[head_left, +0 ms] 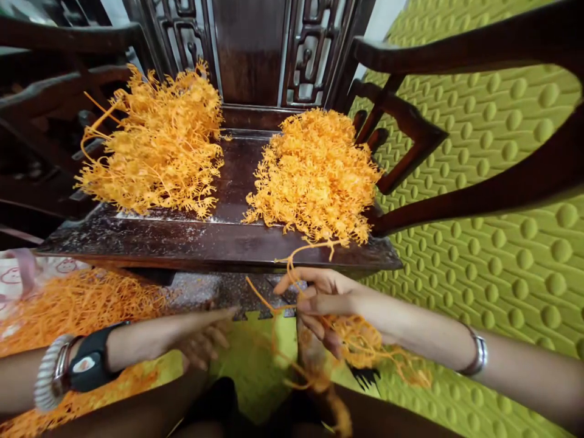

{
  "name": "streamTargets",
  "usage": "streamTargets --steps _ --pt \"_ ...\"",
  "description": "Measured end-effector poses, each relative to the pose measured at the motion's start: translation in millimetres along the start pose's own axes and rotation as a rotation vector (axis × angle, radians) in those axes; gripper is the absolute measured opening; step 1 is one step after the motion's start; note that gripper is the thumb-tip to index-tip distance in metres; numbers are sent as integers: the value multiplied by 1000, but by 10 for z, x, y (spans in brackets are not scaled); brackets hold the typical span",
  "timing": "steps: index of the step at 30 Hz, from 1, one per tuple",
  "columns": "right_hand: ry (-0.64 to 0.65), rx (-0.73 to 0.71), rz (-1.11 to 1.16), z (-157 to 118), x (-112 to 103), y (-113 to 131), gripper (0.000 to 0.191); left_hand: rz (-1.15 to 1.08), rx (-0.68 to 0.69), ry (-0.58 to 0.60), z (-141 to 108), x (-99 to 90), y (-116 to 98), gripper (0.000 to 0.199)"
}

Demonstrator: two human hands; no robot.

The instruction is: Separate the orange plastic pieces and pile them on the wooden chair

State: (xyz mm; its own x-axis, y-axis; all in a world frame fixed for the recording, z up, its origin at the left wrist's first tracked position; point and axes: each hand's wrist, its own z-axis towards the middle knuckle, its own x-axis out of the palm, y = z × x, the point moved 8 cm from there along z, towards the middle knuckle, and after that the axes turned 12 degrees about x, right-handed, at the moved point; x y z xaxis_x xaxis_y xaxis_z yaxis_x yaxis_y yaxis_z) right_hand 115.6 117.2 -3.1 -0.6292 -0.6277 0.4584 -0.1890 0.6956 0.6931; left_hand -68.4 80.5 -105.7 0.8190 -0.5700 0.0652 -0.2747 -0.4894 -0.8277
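My right hand (322, 304) pinches thin orange plastic strands, and a tangled bunch of orange strands (362, 340) hangs below the palm. Loose ends stick out past the fingertips toward the chair seat, and some pieces dangling lower down are blurred. My left hand (205, 337) is slightly blurred, its fingers apart with nothing in them, to the left of the dangling strands. On the seat ahead lie two heaps of orange spiky pieces, a left heap (159, 146) and a right heap (317, 173).
A dark wooden chair seat (219, 243) with carved back and armrests bears both heaps. Beneath its left side, a large pile of orange strands (100, 298) lies beside a white printed cloth or bag (11, 277). Green bumpy padding (515, 267) covers the right side.
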Motion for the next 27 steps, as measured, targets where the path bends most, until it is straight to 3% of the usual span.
streamTargets --steps 2,6,8,10,13,16,20,24,27 --pt "9 6 57 29 0 -19 21 -2 -39 -22 37 -47 -56 50" --pt "54 47 91 100 61 -73 13 251 332 -188 123 -162 -600 36" --pt "72 49 118 140 104 -80 15 246 460 -161 107 -87 -801 39" --pt "107 52 142 181 168 -80 21 117 526 -60 84 36 -927 46" --pt "98 68 99 253 224 -85 22 -98 490 98 63 202 -1001 44" --pt "33 115 34 319 227 -89 12 -122 460 159 45 275 -1065 36" --pt "-68 226 71 315 223 -15 29 132 505 140 9 241 -1178 46" --pt "-35 285 51 196 323 214 56 441 456 217 5 154 -1104 29" --pt "-42 191 65 90 311 451 49 487 458 230 6 53 -1018 36"
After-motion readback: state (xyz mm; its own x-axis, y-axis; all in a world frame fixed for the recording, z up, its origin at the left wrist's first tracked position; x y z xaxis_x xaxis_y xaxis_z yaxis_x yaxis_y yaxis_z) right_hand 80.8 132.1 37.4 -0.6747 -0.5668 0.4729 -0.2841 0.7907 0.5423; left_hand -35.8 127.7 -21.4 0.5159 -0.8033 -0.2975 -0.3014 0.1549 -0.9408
